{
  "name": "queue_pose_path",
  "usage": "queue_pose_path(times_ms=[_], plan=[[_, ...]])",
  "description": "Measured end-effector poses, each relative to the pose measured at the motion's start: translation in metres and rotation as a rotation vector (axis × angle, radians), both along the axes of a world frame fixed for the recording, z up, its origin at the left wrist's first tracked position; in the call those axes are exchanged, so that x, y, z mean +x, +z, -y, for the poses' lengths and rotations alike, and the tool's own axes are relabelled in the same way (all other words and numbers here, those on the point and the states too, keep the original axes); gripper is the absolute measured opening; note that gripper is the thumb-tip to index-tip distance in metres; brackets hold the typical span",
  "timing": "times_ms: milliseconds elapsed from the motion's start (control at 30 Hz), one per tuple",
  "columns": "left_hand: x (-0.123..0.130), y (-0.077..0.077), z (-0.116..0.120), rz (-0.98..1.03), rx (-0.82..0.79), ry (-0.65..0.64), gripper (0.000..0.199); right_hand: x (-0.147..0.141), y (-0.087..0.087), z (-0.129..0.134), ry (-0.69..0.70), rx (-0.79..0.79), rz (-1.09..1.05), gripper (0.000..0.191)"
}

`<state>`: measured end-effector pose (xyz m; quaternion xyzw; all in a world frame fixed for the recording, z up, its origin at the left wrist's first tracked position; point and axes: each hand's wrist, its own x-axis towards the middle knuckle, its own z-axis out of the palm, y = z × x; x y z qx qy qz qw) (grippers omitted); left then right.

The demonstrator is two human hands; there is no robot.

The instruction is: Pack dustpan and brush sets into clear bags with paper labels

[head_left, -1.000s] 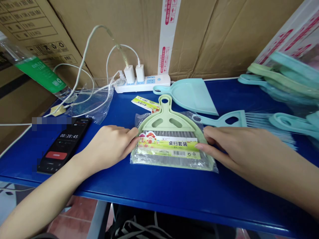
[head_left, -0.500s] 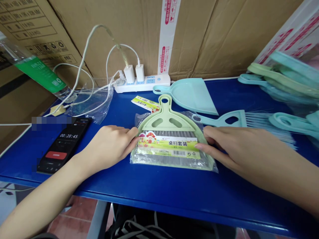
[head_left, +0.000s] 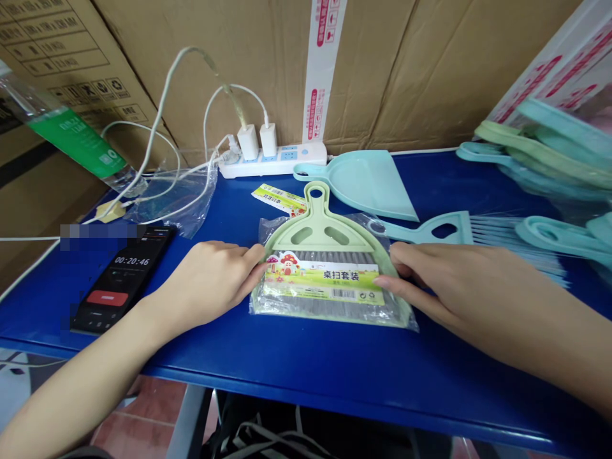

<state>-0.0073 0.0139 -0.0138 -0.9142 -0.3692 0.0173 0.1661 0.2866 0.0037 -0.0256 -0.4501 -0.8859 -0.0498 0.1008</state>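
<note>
A green dustpan and brush set (head_left: 319, 233) lies flat on the blue table (head_left: 306, 363) in a clear plastic bag, its handle pointing away from me. Across its grey bristles runs a printed label card (head_left: 310, 280). My left hand (head_left: 217, 274) is closed on the left edge of the bagged set. At the right edge, my right hand (head_left: 440, 280) grips the set with thumb and fingers, the thumb tip touching the label. Behind the set are a loose label card (head_left: 277, 196) and a light blue dustpan (head_left: 368, 182).
A light blue brush (head_left: 430, 229) lies behind my right hand, and more bagged sets (head_left: 549, 150) are piled at the right. A power strip (head_left: 277, 162), cables, a bottle (head_left: 71, 137), a plastic bag and a phone (head_left: 119, 280) occupy the back and left.
</note>
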Motion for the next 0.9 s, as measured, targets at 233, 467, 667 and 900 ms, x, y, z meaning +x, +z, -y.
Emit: queue_pose_path(times_ms=[233,467,667,900], plan=[[0.0011,0.0006,-0.0002,-0.014,-0.009,0.012,0.033,0.0004,0.0006,0.0010,0.010,0.007,-0.001,0.059],[0.0004,0.0002,-0.0002,-0.010,-0.002,0.013,0.033,-0.0009,-0.0016,0.0014,0.044,0.070,0.018,0.057],[0.0009,0.0001,0.0006,-0.004,-0.008,0.010,0.034,0.0007,-0.0017,0.0019,0.043,0.069,0.028,0.057],[0.0013,0.0001,0.0000,-0.030,-0.021,0.034,0.032,-0.0003,-0.0015,0.0016,0.032,0.049,0.026,0.059]])
